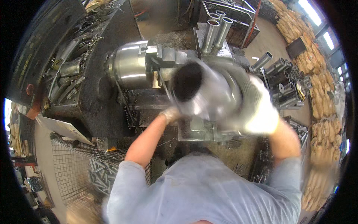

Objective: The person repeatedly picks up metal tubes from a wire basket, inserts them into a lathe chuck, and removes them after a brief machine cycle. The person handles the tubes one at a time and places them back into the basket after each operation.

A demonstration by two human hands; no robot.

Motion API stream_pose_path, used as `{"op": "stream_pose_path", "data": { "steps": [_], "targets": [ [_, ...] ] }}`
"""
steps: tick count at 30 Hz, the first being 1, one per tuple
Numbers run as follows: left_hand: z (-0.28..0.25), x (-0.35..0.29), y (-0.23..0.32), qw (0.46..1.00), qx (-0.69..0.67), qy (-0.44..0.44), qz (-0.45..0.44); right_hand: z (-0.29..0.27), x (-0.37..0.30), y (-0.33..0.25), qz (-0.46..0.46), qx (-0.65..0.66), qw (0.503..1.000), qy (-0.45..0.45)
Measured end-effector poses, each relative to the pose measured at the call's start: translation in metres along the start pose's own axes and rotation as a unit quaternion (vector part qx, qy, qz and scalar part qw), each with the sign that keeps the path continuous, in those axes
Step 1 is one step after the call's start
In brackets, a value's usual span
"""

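Note:
A wide metal tube (212,89), smeared by motion, is raised close in front of me with its dark open end toward the left. My right hand (257,108), in a whitish glove, wraps around the tube's right part. At the tube's lower left edge is my left hand (171,114), also pale-gloved; the tube hides its fingers, so I cannot tell whether it grips. Left of the tube sits a shiny lathe chuck (132,65) with stepped jaws (167,55). Whatever lies right behind the tube is hidden.
Several upright steel tubes (212,35) stand on a block behind. More tubes (287,82) are stacked at the right. A wire mesh basket (69,168) with short metal pieces (100,173) is at lower left. Metal shavings (97,39) litter the machine; wrapped bundles (322,100) line the right.

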State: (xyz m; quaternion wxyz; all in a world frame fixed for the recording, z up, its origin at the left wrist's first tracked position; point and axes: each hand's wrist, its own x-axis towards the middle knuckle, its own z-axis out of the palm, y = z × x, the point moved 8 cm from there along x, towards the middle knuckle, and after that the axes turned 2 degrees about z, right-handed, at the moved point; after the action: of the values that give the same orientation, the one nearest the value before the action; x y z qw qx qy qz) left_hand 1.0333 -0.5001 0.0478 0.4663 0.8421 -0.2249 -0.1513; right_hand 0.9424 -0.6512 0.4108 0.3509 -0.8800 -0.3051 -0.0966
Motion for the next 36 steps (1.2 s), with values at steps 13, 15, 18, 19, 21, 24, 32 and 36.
{"op": "stream_pose_path", "data": {
  "steps": [13, 15, 18, 19, 21, 24, 32, 36],
  "targets": [
    [-0.029, -0.298, -0.069, 0.840, -0.166, 0.375, -0.356, 0.141, 0.120, 0.249, 0.133, -0.176, 0.906, -0.362],
    [-0.014, -0.352, -0.097, 0.765, -0.236, 0.443, -0.404, 0.148, 0.129, 0.241, 0.091, -0.192, 0.911, -0.353],
    [-0.004, -0.389, -0.133, 0.658, -0.403, 0.504, -0.388, 0.142, 0.132, 0.248, 0.123, -0.138, 0.915, -0.357],
    [-0.022, -0.402, -0.138, 0.658, -0.325, 0.564, -0.378, 0.142, 0.125, 0.259, 0.155, -0.165, 0.886, -0.404],
    [-0.052, -0.411, -0.143, 0.640, -0.324, 0.631, -0.294, 0.141, 0.122, 0.266, 0.108, -0.225, 0.863, -0.440],
    [-0.088, -0.422, -0.144, 0.558, -0.428, 0.686, -0.186, 0.139, 0.120, 0.277, 0.165, -0.219, 0.849, -0.452],
    [-0.111, -0.425, -0.162, 0.529, -0.604, 0.553, -0.225, 0.147, 0.131, 0.250, 0.177, -0.030, 0.914, -0.364],
    [-0.134, -0.439, -0.183, 0.677, -0.340, 0.590, -0.278, 0.138, 0.126, 0.243, 0.157, 0.038, 0.927, -0.338]
  ]
}}
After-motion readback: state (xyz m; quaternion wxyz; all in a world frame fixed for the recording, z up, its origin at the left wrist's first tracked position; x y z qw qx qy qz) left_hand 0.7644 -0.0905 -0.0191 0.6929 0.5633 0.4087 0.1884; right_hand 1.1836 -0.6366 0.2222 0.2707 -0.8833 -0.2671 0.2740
